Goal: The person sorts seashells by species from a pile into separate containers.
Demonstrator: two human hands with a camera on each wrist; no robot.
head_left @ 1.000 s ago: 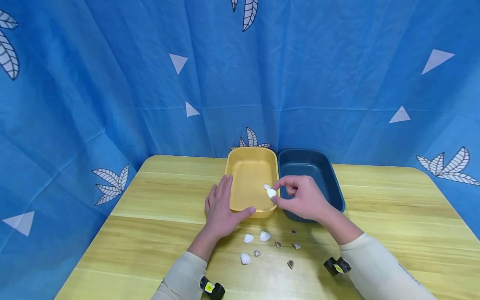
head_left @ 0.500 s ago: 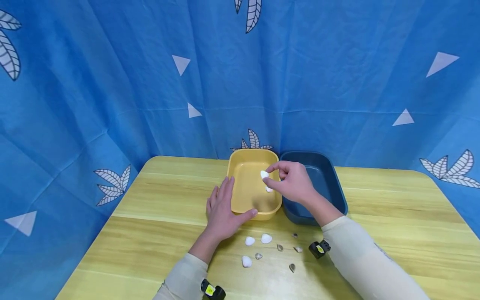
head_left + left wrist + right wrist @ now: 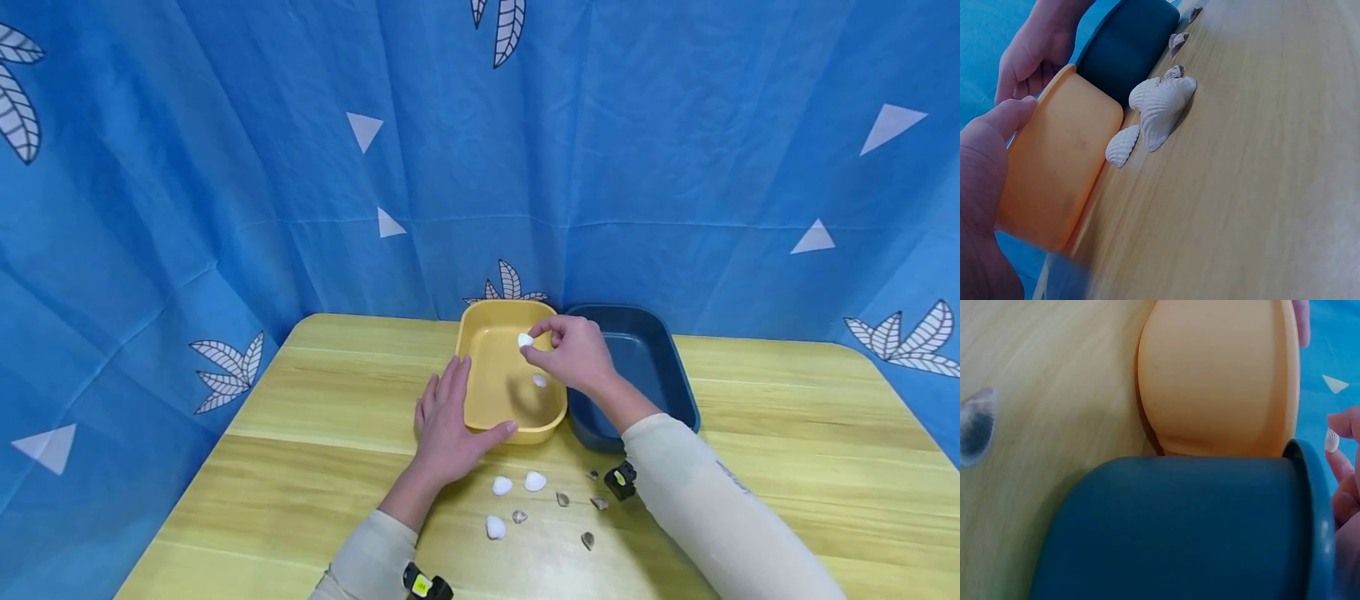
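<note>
Over the yellow container [image 3: 491, 379], my right hand [image 3: 573, 354] pinches a white seashell [image 3: 526, 340] between thumb and forefinger. The right wrist view also catches this ribbed seashell [image 3: 1332, 440] at its right edge. Another white shell [image 3: 540, 381] lies on the container's floor. My left hand [image 3: 447, 429] rests against the container's left side, its fingers extended and its thumb [image 3: 1016, 115] on the front rim. In front of the container, white shells [image 3: 496, 527] and small brownish shells [image 3: 588, 540] are scattered on the table.
A dark blue container [image 3: 648, 367] stands right beside the yellow one, partly hidden by my right forearm. Both sit near the back edge of the wooden table [image 3: 300, 400]. A blue patterned curtain [image 3: 465, 150] hangs behind.
My right hand has moved a little left and away from me over the yellow container, carrying the shell off from the one lying inside. The left hand has stayed at the container.
</note>
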